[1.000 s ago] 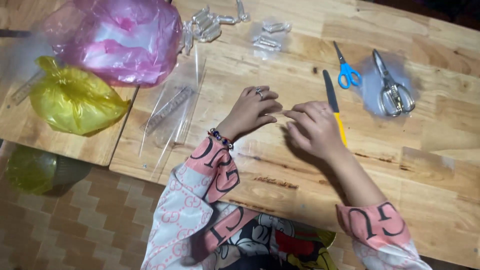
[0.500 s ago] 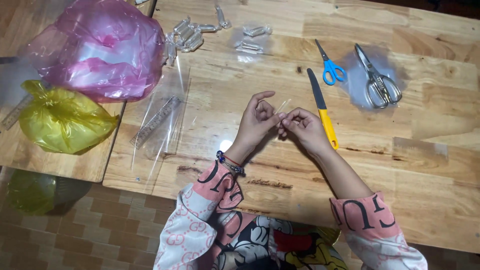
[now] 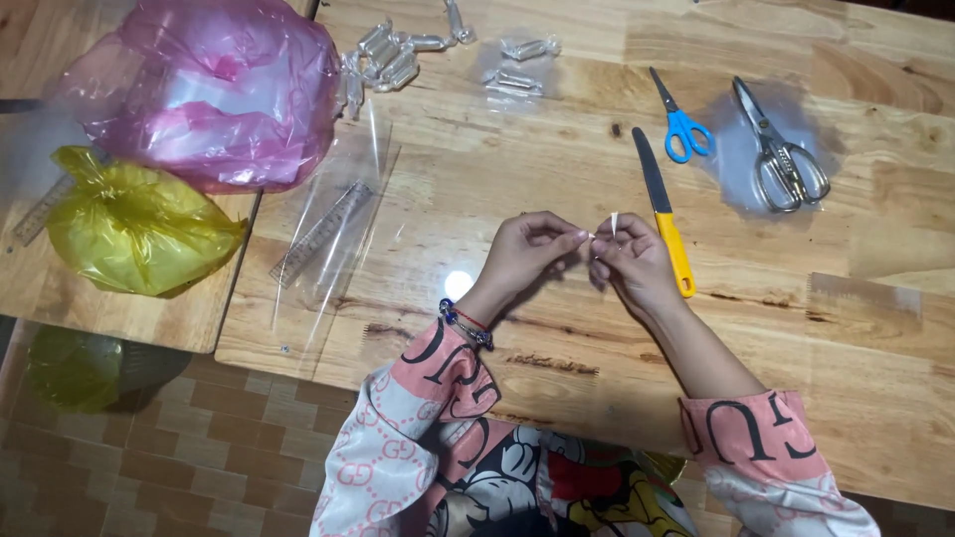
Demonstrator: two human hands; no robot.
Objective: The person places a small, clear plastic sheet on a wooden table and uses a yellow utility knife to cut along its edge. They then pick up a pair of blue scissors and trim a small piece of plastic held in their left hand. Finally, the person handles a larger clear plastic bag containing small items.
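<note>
Clear plastic scrap (image 3: 613, 225) sat pinched betw. my left hand (image 3: 532, 254) & right hand (image 3: 629, 261), fingertips shut on it, just left of the yellow-handled knife (image 3: 665, 214). Hands had lifted off the wood table (image 3: 875, 328) and closed up, so I judged twisting underway.

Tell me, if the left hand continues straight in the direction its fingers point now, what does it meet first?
The left hand points right, so it would first meet the right hand, whose fingertips it already almost touches around a small clear piece. Beyond lies the yellow-handled knife.

Two scissors (image 3: 684, 129) (image 3: 784, 159), one knife (image 3: 664, 211), two rulers (image 3: 320, 235) (image 3: 42, 211) and three plastic bags (image 3: 214, 94) (image 3: 134, 227) (image 3: 60, 366) are being seen.
</note>
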